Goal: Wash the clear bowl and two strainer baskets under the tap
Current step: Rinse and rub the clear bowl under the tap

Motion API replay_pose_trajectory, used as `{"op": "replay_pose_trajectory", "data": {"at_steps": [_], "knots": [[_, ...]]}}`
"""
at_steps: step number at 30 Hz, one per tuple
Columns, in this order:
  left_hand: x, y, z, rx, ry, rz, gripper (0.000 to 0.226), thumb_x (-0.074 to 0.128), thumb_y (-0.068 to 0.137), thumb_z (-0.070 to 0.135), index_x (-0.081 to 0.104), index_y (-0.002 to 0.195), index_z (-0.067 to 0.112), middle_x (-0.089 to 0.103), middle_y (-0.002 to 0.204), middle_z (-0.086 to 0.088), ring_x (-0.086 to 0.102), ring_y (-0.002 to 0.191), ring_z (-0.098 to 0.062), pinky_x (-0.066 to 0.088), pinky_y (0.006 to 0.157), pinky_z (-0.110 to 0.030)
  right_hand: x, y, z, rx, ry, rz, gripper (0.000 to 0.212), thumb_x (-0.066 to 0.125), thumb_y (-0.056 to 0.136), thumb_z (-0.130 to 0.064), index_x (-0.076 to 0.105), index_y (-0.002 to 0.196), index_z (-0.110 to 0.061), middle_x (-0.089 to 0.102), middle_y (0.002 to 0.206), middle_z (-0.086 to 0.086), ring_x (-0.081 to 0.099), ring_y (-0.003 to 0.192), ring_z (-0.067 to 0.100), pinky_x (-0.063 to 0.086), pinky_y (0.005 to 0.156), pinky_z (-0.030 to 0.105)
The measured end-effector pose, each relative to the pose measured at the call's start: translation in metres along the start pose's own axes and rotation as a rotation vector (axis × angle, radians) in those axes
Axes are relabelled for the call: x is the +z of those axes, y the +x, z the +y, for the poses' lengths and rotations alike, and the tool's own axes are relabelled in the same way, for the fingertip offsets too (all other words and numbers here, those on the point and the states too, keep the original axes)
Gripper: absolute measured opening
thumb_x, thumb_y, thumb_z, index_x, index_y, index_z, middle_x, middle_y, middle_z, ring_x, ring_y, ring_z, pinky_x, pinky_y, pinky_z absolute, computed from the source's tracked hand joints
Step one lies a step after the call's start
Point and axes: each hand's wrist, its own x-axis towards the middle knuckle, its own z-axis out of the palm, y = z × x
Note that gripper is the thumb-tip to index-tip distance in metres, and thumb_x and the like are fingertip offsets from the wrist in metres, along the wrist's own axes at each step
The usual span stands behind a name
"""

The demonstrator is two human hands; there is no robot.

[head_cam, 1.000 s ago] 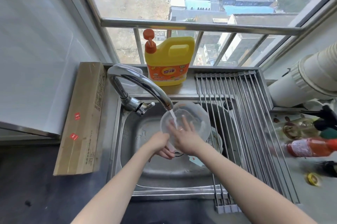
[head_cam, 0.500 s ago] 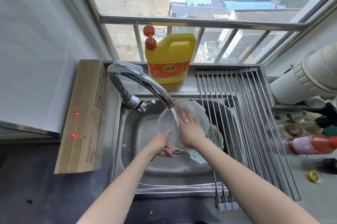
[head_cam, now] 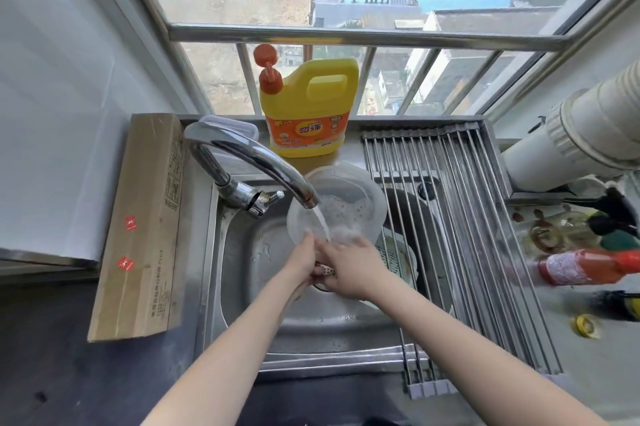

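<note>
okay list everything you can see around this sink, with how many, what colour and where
bowl: one, clear, under the tap
tap: one, chrome, water running
sink: one, steel, centre
strainer basket: one seen, pale, in sink right of hands
soap jug: one, yellow, orange pump, windowsill
drying rack: one, steel rods, over sink's right side
cardboard box: one, brown, left of sink
bottle: one, red, lying on right counter
pipe: one, white, far right
left hand: on bowl rim
right hand: on bowl rim

Ahead of my hands [head_cam: 332, 263] the clear bowl [head_cam: 341, 204] and tap spout [head_cam: 263, 166] block the way up and forward. To their right the roll-up rack [head_cam: 460, 235] covers the sink [head_cam: 249, 252]; left of them, bare basin offers passage. Beyond stands the detergent jug [head_cam: 308, 107].
</note>
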Motion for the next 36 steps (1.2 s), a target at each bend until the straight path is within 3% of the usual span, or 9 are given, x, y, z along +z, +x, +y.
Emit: {"op": "replay_pose_trajectory", "data": {"at_steps": [3, 6, 8, 13, 18, 21, 24, 29, 36], "knots": [[0.001, 0.007, -0.008, 0.015, 0.042, 0.048, 0.056, 0.021, 0.097, 0.057, 0.052, 0.089, 0.012, 0.042, 0.051, -0.003, 0.034, 0.029, -0.007, 0.038, 0.040, -0.019, -0.005, -0.001, 0.007, 0.125, -0.429, -0.148, 0.047, 0.045, 0.092, -0.039, 0.047, 0.135, -0.022, 0.051, 0.139, 0.006, 0.033, 0.138, 0.028, -0.003, 0.115, 0.056], [0.010, 0.010, -0.013, -0.002, -0.025, -0.027, 0.053, 0.024, 0.101, 0.048, 0.059, 0.080, 0.014, 0.063, 0.067, -0.001, 0.058, 0.056, -0.009, 0.047, 0.055, -0.021, -0.009, 0.001, -0.014, -0.006, 0.138, -0.118, 0.041, 0.056, 0.083, -0.027, 0.054, 0.123, -0.018, 0.065, 0.117, 0.008, 0.058, 0.113, 0.029, 0.039, 0.094, 0.036], [0.014, 0.005, -0.013, -0.031, -0.079, -0.026, 0.055, 0.025, 0.100, 0.050, 0.061, 0.079, 0.015, 0.064, 0.073, -0.003, 0.059, 0.064, -0.014, 0.047, 0.056, -0.024, -0.011, 0.002, -0.011, -0.050, 0.198, -0.096, 0.046, 0.058, 0.080, -0.031, 0.050, 0.124, -0.017, 0.064, 0.116, 0.005, 0.060, 0.105, 0.026, 0.040, 0.081, 0.033], [0.017, 0.033, -0.029, -0.076, -0.119, 0.060, 0.076, 0.011, 0.088, 0.072, 0.055, 0.067, 0.014, 0.044, 0.034, 0.003, 0.029, 0.023, -0.007, 0.032, 0.034, -0.010, -0.023, -0.004, -0.013, 0.216, -0.395, -0.219, 0.051, 0.034, 0.098, -0.049, 0.050, 0.134, -0.017, 0.051, 0.139, 0.006, 0.033, 0.138, 0.029, -0.006, 0.114, 0.053], [0.013, 0.023, -0.019, -0.040, -0.139, 0.056, 0.042, 0.036, 0.096, 0.039, 0.068, 0.086, 0.014, 0.070, 0.069, 0.001, 0.059, 0.055, -0.013, 0.050, 0.053, -0.022, -0.014, -0.001, -0.014, -0.047, 0.100, -0.060, 0.046, 0.052, 0.087, -0.023, 0.043, 0.131, -0.010, 0.061, 0.124, 0.010, 0.057, 0.113, 0.029, 0.040, 0.090, 0.034], [0.005, 0.016, -0.018, -0.035, -0.131, 0.095, 0.048, 0.028, 0.099, 0.048, 0.058, 0.083, 0.014, 0.054, 0.048, 0.001, 0.033, 0.028, -0.006, 0.033, 0.036, -0.013, -0.011, 0.000, 0.010, 0.001, -0.272, -0.099, 0.044, 0.045, 0.093, -0.025, 0.044, 0.137, -0.020, 0.057, 0.133, 0.002, 0.042, 0.132, 0.024, 0.008, 0.116, 0.044], [0.007, 0.011, -0.025, -0.028, -0.025, 0.135, 0.039, 0.031, 0.099, 0.044, 0.052, 0.085, 0.015, 0.043, 0.058, -0.001, 0.033, 0.038, -0.009, 0.026, 0.042, -0.018, -0.016, 0.001, -0.004, 0.074, -0.574, -0.224, 0.036, 0.041, 0.097, -0.031, 0.056, 0.128, -0.020, 0.057, 0.133, 0.004, 0.034, 0.137, 0.030, -0.007, 0.113, 0.058], [0.007, 0.001, -0.021, -0.008, -0.004, 0.129, 0.026, 0.041, 0.092, 0.025, 0.056, 0.072, 0.018, 0.046, 0.053, 0.002, 0.035, 0.036, -0.006, 0.025, 0.037, -0.015, -0.001, 0.000, -0.011, -0.096, -0.042, -0.024, 0.036, 0.043, 0.093, -0.011, 0.049, 0.128, -0.013, 0.061, 0.125, 0.007, 0.058, 0.114, 0.027, 0.035, 0.101, 0.039], [-0.007, -0.004, -0.003, 0.143, 0.349, 0.217, 0.022, 0.054, 0.072, 0.026, 0.066, 0.072, 0.008, 0.072, 0.077, -0.020, 0.055, 0.066, -0.039, 0.051, 0.067, -0.045, 0.007, 0.002, 0.005, 0.169, -0.549, -0.056, 0.043, 0.037, 0.099, -0.023, 0.041, 0.139, -0.008, 0.038, 0.146, 0.022, 0.022, 0.140, 0.040, 0.000, 0.115, 0.055]]}}
